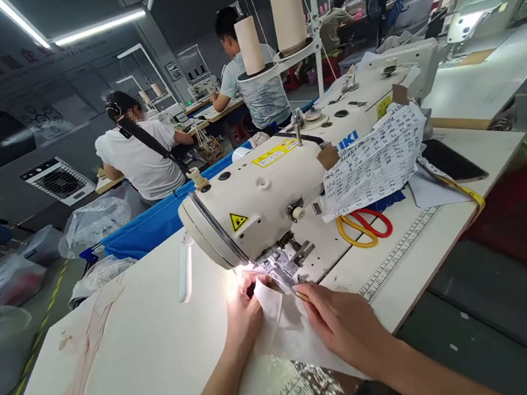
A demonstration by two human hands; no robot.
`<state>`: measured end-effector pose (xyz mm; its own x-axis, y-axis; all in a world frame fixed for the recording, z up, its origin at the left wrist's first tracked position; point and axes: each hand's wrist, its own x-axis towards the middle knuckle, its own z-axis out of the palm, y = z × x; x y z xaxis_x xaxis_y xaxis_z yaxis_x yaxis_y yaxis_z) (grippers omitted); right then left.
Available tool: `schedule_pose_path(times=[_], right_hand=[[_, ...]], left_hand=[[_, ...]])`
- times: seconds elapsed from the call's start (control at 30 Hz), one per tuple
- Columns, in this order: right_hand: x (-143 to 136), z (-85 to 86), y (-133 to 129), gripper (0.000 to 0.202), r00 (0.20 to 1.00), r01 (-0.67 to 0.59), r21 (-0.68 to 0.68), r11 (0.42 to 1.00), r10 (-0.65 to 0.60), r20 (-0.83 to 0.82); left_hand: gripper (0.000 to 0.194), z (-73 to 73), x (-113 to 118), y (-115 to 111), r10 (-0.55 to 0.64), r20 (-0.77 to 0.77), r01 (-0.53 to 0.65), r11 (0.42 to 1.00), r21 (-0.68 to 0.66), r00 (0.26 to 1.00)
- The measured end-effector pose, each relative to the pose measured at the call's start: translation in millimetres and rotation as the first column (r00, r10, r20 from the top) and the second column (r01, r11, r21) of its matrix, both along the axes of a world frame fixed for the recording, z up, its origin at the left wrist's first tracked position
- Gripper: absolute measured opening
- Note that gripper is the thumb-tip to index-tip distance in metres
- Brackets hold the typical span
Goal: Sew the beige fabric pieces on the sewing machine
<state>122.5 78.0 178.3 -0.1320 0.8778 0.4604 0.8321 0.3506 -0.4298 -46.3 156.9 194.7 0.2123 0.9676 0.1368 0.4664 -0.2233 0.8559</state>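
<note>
A white sewing machine (262, 191) stands on the table, its lamp lighting the needle area. My left hand (244, 308) is closed at the white fabric (290, 328), with its fingertips close beside the presser foot (283, 268). The fabric hangs down between my two hands, over the table's front edge. My right hand (339, 319) is closed in a pinch on a slim, yellowish-ended tool (303, 296) beside the presser foot. The tool's exact kind is hard to make out, and the fingertips of my left hand are partly hidden by the fabric and glare.
Scissors (364, 228) with red and yellow handles lie under handwritten paper (378, 158) on the machine. A phone (454, 159) and tape measure (464, 187) are at right. Pinkish fabric strips (86, 348) lie at left, near a white-handled item (185, 271). Other people sit beyond.
</note>
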Motion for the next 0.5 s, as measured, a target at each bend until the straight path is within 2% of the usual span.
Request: schedule_pose_path(times=[0.23,0.5], right_hand=[[-0.6,-2.2,1.8,0.020,1.000,0.014,-0.012,1.000,-0.014,0.020],[-1.1,-5.3,3.1,0.023,1.000,0.012,0.032,0.999,-0.012,-0.002]], left_hand=[[0.028,0.0,1.2,0.9,0.013,-0.005,-0.013,0.999,-0.032,1.000],[0.029,-0.7,1.8,1.9,0.022,-0.021,-0.023,0.999,-0.046,1.000]])
